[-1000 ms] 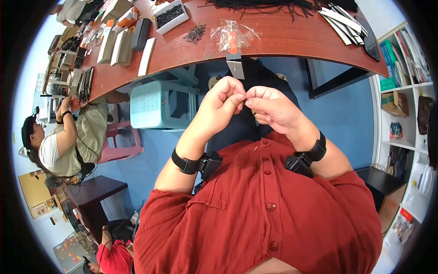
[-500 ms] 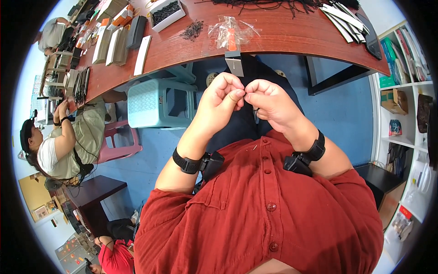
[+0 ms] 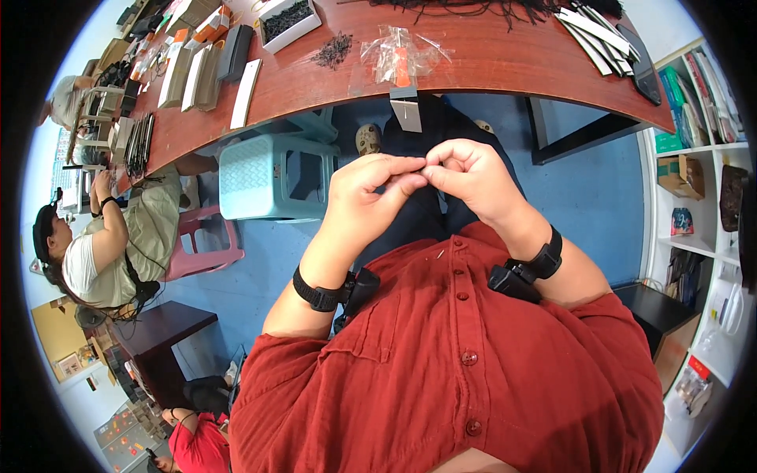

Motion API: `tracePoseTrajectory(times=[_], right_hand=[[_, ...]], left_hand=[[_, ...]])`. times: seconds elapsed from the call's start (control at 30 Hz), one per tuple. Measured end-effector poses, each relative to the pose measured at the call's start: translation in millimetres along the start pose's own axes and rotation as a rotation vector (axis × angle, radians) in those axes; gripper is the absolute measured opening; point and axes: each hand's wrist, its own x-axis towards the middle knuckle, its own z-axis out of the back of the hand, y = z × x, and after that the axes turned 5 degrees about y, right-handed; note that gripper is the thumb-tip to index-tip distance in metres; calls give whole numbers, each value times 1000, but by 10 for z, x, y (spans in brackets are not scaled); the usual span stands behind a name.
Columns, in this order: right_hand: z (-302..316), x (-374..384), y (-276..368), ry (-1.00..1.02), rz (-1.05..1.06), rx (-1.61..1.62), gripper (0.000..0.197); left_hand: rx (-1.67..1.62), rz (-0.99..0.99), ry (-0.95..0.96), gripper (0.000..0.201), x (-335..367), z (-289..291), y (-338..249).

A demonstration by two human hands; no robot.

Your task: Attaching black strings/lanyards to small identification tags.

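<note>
This looks like a small workshop where people put little things together by hand. A long brown bench [image 3: 505, 63] holds rows of flat boxes [image 3: 189, 75], a white tray of small dark parts [image 3: 289, 19], a loose pile of dark bits [image 3: 333, 50] and clear plastic bags [image 3: 402, 57]. Another person [image 3: 102, 244] sits working at the same bench on a pink stool [image 3: 206, 240]. A blue-green plastic stool [image 3: 272, 175] stands on the blue floor [image 3: 599, 189]. White shelves [image 3: 702, 205] hold boxes and supplies.
</note>
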Motion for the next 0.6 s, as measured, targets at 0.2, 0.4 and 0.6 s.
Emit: tracePoseTrajectory(times=[0.2, 0.4, 0.6], right_hand=[[46, -5, 32, 27, 16, -141, 8], [51, -17, 77, 124, -57, 31, 6], [-2, 13, 124, 141, -81, -12, 6]], left_hand=[[-66, 226, 29, 15, -2, 4, 54], [-28, -27, 30, 22, -31, -1, 18], [235, -160, -46, 13, 25, 43, -19]])
